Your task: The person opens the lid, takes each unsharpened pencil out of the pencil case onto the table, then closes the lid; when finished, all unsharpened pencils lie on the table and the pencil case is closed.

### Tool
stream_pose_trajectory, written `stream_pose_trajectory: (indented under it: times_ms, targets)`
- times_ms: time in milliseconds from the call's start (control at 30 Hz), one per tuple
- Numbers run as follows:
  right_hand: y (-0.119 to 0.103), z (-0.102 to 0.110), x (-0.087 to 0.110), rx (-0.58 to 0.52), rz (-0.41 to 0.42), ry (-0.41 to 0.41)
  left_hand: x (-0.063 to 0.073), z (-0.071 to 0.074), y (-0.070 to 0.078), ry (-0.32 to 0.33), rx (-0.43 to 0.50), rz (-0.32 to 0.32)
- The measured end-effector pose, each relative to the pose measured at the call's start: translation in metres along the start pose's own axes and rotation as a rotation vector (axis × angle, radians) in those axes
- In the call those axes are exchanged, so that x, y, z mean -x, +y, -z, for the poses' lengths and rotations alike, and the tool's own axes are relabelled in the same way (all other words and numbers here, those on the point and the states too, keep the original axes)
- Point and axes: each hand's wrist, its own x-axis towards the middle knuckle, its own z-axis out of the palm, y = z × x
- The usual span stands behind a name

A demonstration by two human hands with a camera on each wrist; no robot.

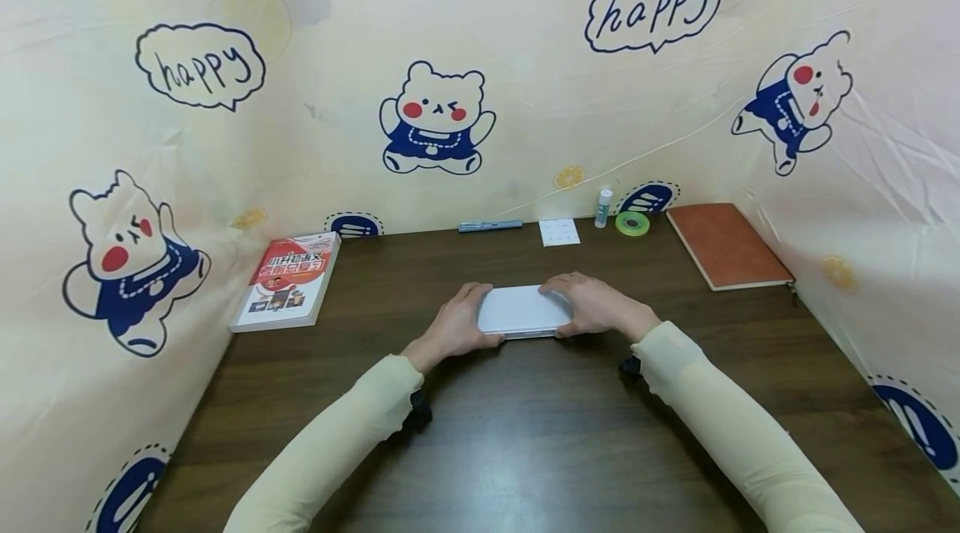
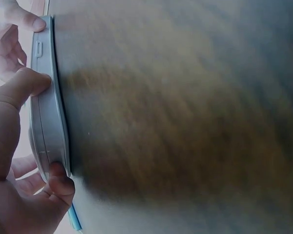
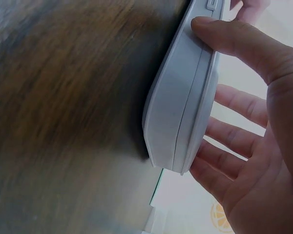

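Observation:
A flat, pale grey-white plastic case (image 1: 525, 312) with rounded corners lies lid up on the table, its lid closed. My left hand (image 1: 456, 323) grips its left end, with the thumb at the near side. At the right end my right hand (image 1: 598, 306) holds the case, fingers over the far edge and thumb at the near side. In the right wrist view the thumb (image 3: 210, 31) presses the case's side (image 3: 178, 102) near the lid seam. A small clasp (image 2: 39, 49) shows on that long side in the left wrist view.
A red-and-white book (image 1: 288, 279) lies at the left. Along the back are a blue pen (image 1: 490, 226), a white paper (image 1: 559, 232), a glue stick (image 1: 603, 208) and green tape (image 1: 632, 223). A brown notebook (image 1: 727, 245) lies at the right. Patterned cloth (image 1: 525, 116) surrounds the dark wooden table (image 1: 510, 433).

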Motion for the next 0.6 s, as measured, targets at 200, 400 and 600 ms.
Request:
stream_pose_trajectory:
  times_ms: [200, 400, 600]
  targets:
    - [0.0005, -0.0002, -0.0004, 0.002, 0.017, 0.004, -0.0016, -0.0012, -0.001, 0.005, 0.0, -0.019]
    - [0.0004, 0.0012, 0.0003, 0.001, 0.036, 0.005, -0.002, -0.001, -0.0004, 0.008, -0.006, -0.018]
    - [0.0014, 0.0006, -0.0004, 0.008, 0.052, -0.002, -0.0019, -0.0015, -0.0001, 0.01, 0.004, -0.009]
